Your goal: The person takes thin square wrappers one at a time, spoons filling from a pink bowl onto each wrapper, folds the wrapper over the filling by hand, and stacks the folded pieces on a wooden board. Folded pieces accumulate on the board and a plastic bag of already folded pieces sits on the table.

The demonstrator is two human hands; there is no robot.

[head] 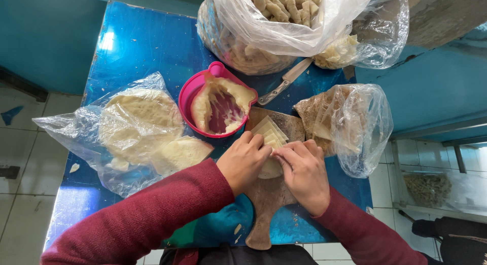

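Note:
Both hands rest on a pale dough wrapper (270, 134) lying on a brown wooden board (268, 201). My left hand (244, 161) curls its fingers over the wrapper's left side. My right hand (305, 172) presses on its right side, fingers bent, and the two hands touch at the fingertips. The wrapper's folded far corner sticks out beyond the fingers; the rest is hidden under the hands. Both arms wear dark red sleeves.
A pink bowl (190, 95) of pale paste stands just beyond the board. Round wrappers lie on a clear plastic bag (133, 127) at left. A big bag of finished rolls (286, 11) sits at the back, a knife (284, 81) beside it, another bag (352, 124) at right. The blue table (137, 47) ends at a tiled floor.

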